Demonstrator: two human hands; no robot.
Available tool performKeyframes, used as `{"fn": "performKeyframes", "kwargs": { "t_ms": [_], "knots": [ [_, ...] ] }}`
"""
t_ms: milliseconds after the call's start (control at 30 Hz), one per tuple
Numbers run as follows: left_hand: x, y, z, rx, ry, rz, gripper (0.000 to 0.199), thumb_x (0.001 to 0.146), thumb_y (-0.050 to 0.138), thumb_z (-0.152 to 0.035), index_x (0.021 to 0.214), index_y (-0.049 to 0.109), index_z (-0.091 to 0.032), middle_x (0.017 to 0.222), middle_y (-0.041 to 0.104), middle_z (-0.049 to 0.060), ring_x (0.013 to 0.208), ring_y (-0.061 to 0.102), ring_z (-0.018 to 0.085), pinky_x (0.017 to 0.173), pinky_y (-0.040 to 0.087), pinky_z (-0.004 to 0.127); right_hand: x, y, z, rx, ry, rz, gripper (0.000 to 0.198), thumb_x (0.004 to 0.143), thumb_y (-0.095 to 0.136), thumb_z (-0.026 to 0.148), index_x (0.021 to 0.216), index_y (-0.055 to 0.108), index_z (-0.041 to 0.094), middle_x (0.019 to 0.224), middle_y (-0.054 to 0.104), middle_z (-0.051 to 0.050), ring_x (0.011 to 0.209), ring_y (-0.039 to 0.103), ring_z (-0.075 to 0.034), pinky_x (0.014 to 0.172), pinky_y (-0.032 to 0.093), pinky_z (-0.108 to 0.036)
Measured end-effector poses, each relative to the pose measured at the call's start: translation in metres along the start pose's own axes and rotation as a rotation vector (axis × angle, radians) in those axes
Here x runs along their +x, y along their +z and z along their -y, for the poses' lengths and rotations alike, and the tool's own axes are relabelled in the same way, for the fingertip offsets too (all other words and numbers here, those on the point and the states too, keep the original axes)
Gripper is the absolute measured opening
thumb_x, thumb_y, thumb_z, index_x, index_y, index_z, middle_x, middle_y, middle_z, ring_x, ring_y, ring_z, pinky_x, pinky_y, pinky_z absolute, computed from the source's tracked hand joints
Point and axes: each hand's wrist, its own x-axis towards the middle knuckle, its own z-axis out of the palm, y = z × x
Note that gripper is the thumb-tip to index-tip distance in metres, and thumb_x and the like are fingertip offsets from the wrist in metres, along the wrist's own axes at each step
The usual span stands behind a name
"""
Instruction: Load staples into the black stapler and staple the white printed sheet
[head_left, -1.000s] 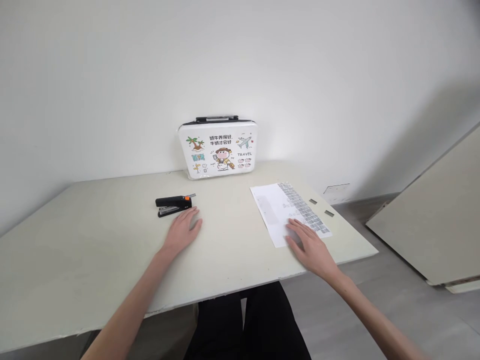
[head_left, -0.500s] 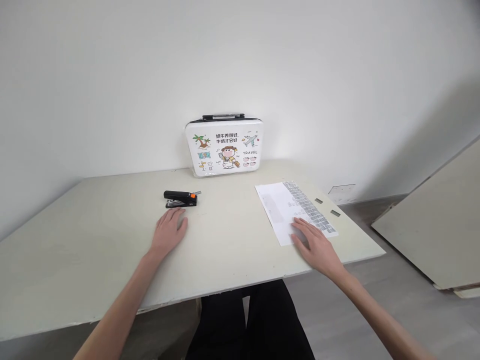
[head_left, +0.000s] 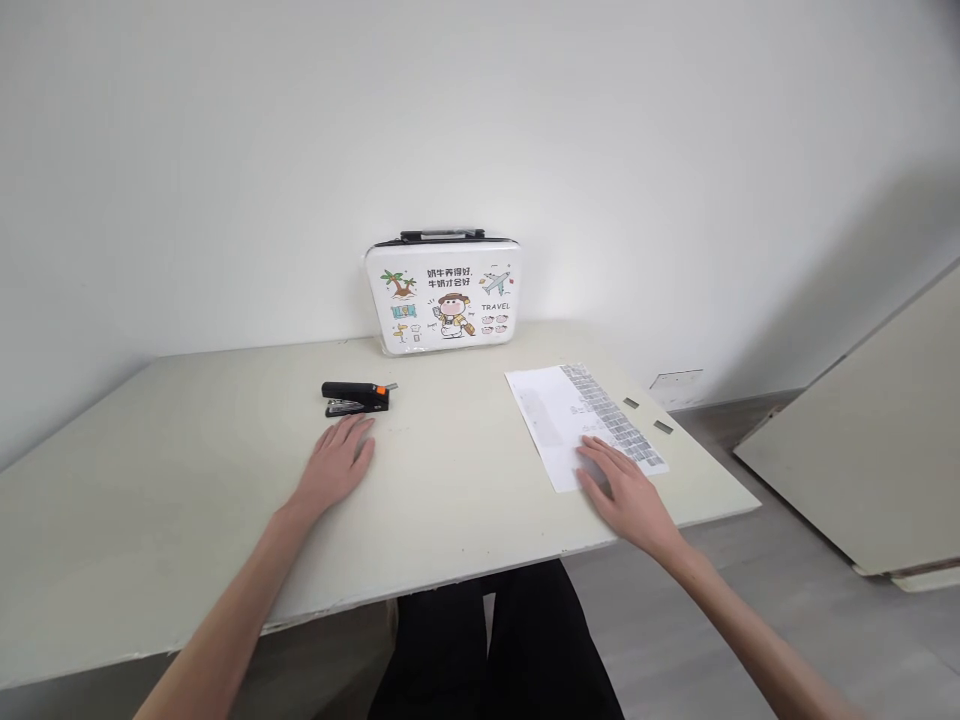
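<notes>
My left hand (head_left: 335, 462) lies flat on the white table, fingers stretched out. Just beyond its fingertips is a black stapler (head_left: 356, 397) with an orange part at its right end, where a small grey metal piece sticks out. My right hand (head_left: 621, 488) rests with spread fingers on the lower part of a printed paper sheet (head_left: 541, 410). Grey printed blocks run down the sheet's right side. To the right of the paper lie two small dark strips, a farther strip (head_left: 631, 403) and a nearer strip (head_left: 663, 427); they look like staple strips.
A white carry case (head_left: 444, 296) with cartoon pictures and a black handle stands upright at the table's back, against the wall. The table (head_left: 442, 500) has its front edge close to my legs. A pale panel (head_left: 862, 430) stands on the floor at right.
The whole view has shifted slightly, so things sit a little farther left. Both hands stay in place on the table and the paper.
</notes>
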Motion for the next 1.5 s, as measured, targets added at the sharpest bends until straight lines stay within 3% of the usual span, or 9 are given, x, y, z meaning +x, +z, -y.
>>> {"fn": "performKeyframes", "kwargs": {
  "t_ms": [233,367,500,633,800,967,1200,1367,1500],
  "knots": [
    [-0.001,0.002,0.003,0.028,-0.005,0.026,0.056,0.105,0.029,-0.045,0.147,0.055,-0.019,0.159,0.05,0.013,0.151,0.041,0.031,0.126,0.028,0.053,0.001,-0.002,0.002,0.011,-0.021,-0.006,0.041,0.106,0.045,0.046,0.137,0.064,0.026,0.151,0.061,-0.008,0.144,0.052,-0.033,0.114,0.048,-0.057],
    [-0.002,0.003,0.0,0.011,-0.003,-0.005,0.054,0.103,0.032,-0.043,0.143,0.058,-0.017,0.157,0.053,0.014,0.15,0.043,0.033,0.126,0.029,0.054,-0.007,-0.001,0.025,0.052,-0.037,0.023,0.04,0.106,0.047,0.045,0.135,0.067,0.027,0.151,0.061,-0.008,0.144,0.053,-0.035,0.113,0.049,-0.059],
    [-0.003,0.002,-0.028,-0.104,0.043,-0.047,0.051,0.104,0.035,-0.044,0.14,0.06,-0.017,0.149,0.059,0.015,0.143,0.05,0.031,0.124,0.033,0.052,-0.023,0.004,0.08,0.195,-0.075,0.133,0.043,0.105,0.051,0.047,0.143,0.063,0.031,0.157,0.055,-0.006,0.148,0.048,-0.036,0.118,0.044,-0.064],
    [-0.002,0.003,-0.069,-0.252,0.12,0.028,0.055,0.107,0.035,-0.053,0.148,0.054,-0.021,0.158,0.052,0.011,0.15,0.042,0.026,0.127,0.029,0.047,-0.026,0.002,0.129,0.435,-0.093,0.294,0.047,0.107,0.049,0.049,0.152,0.052,0.036,0.16,0.051,0.0,0.154,0.04,-0.029,0.12,0.045,-0.057],
    [-0.005,0.001,-0.091,-0.226,0.226,0.237,0.059,0.108,0.034,-0.058,0.16,0.043,-0.03,0.17,0.036,0.003,0.161,0.022,0.027,0.13,0.016,0.05,-0.011,-0.002,0.117,0.419,-0.022,0.216,0.045,0.107,0.047,0.05,0.148,0.057,0.033,0.161,0.051,-0.002,0.155,0.037,-0.03,0.123,0.041,-0.058],
    [-0.017,-0.01,-0.088,-0.149,0.233,0.246,0.058,0.109,0.032,-0.06,0.154,0.051,-0.028,0.166,0.044,0.002,0.158,0.029,0.028,0.13,0.018,0.049,-0.011,0.003,0.093,0.293,-0.063,0.25,0.047,0.107,0.048,0.05,0.15,0.056,0.032,0.161,0.05,-0.003,0.154,0.039,-0.032,0.12,0.045,-0.059],
    [-0.036,-0.023,-0.07,-0.088,0.128,0.138,0.062,0.106,0.037,-0.062,0.149,0.054,-0.021,0.149,0.056,0.014,0.141,0.047,0.033,0.118,0.04,0.052,-0.021,0.009,0.12,0.253,-0.289,0.309,0.044,0.107,0.052,0.043,0.151,0.056,0.037,0.164,0.045,0.003,0.156,0.036,-0.03,0.123,0.042,-0.054],
    [-0.039,-0.019,-0.041,-0.062,0.162,0.202,0.07,0.104,0.04,-0.066,0.16,0.04,-0.024,0.169,0.036,0.009,0.158,0.026,0.032,0.129,0.021,0.054,-0.017,0.007,0.136,0.361,-0.273,0.384,0.043,0.107,0.053,0.046,0.149,0.058,0.038,0.163,0.047,0.003,0.155,0.037,-0.028,0.125,0.04,-0.053],
    [-0.043,-0.022,-0.024,-0.028,0.12,0.259,0.073,0.103,0.039,-0.069,0.164,0.035,-0.028,0.172,0.029,0.004,0.16,0.022,0.031,0.131,0.014,0.053,-0.007,0.003,0.124,0.513,-0.143,0.415,0.042,0.107,0.05,0.047,0.147,0.059,0.039,0.163,0.048,0.002,0.152,0.044,-0.026,0.118,0.048,-0.049]
  ]
}}
